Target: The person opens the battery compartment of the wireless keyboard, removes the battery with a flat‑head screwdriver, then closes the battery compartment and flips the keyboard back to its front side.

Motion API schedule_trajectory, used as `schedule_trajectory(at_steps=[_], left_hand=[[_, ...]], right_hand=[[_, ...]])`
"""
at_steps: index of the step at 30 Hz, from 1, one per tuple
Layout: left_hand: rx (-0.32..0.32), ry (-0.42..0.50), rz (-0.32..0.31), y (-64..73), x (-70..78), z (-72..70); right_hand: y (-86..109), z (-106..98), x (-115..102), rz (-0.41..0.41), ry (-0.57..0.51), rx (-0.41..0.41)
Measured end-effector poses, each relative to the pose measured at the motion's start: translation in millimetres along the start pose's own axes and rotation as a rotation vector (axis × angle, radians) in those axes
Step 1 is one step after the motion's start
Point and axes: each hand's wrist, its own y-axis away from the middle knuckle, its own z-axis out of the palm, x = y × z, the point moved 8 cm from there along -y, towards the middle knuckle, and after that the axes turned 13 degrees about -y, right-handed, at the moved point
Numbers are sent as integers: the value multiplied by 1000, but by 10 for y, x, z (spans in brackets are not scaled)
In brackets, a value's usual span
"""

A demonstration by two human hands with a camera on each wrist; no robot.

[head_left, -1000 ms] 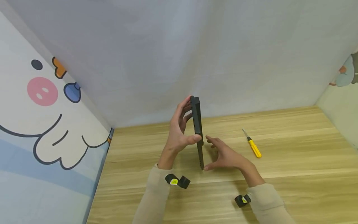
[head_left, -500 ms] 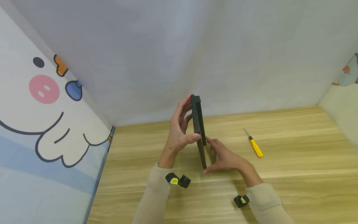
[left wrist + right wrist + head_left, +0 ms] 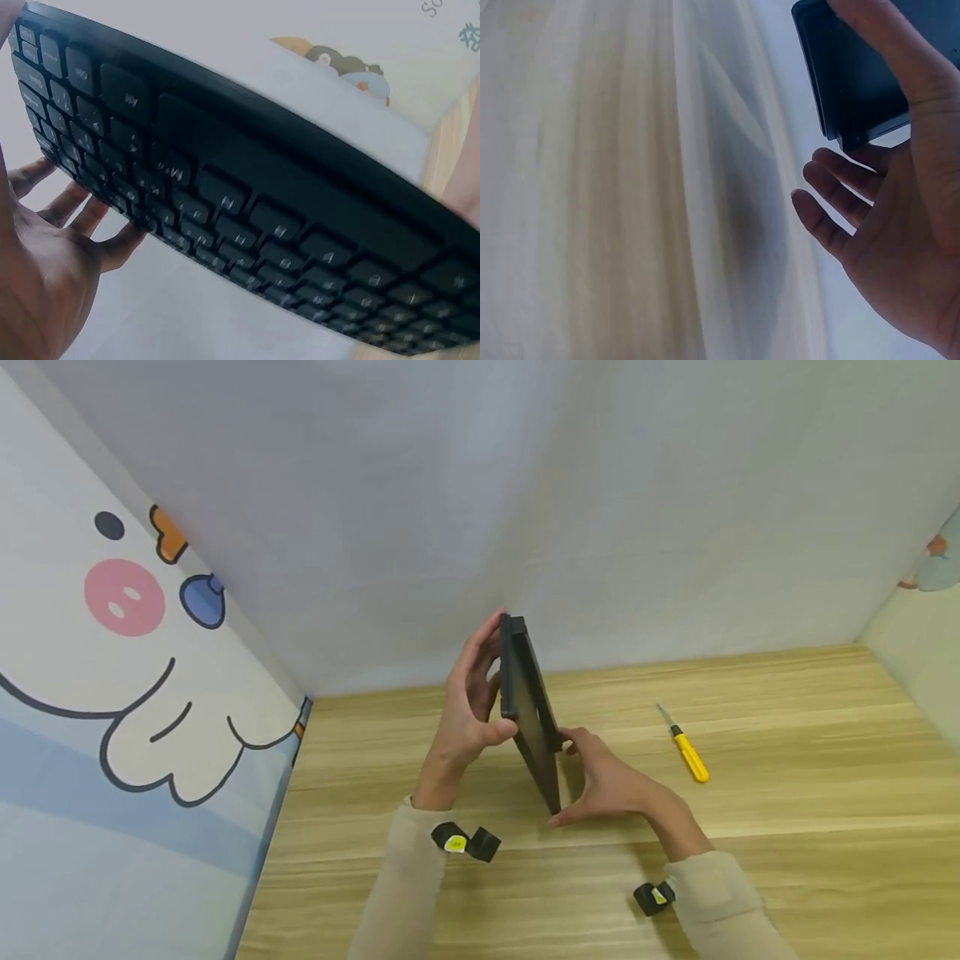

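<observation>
A black computer keyboard [image 3: 534, 735] stands tilted on its end between both hands. My left hand [image 3: 463, 706] grips its upper end, thumb on the near long edge and fingers on the far one. The keys [image 3: 225, 202] fill the left wrist view, with the left hand's fingers [image 3: 120, 247] along the lower edge. At the lower end, my right hand [image 3: 611, 781] holds the keyboard between thumb and fingers. In the right wrist view the plain dark underside [image 3: 855, 82] shows beside the right thumb, and several right fingers [image 3: 821, 217] extend past the corner.
A yellow-handled screwdriver [image 3: 690, 756] lies on the wood-grain table [image 3: 787, 760] to the right of the hands. A pale curtain-like wall [image 3: 420, 527] rises behind the table. A cartoon-printed panel [image 3: 150, 693] borders the left side. Small black camera units sit at both wrists.
The keyboard's upper end has moved left with the left hand, and its underside faces the head camera more. The right hand has come onto its lower end.
</observation>
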Motion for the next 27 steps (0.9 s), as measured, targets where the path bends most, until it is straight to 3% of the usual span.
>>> schedule_trajectory(at_steps=[8,16,27], left_hand=[[-43,-32,29,33,64,-144],[-79,-93,-11,122,39,-352],[-108,-142,-53,235,2,-575]], right_hand=[[50,-129,76,73,6,-12],[106,-242,112,102,11,-11],[102,-360,88,51,50,-6]])
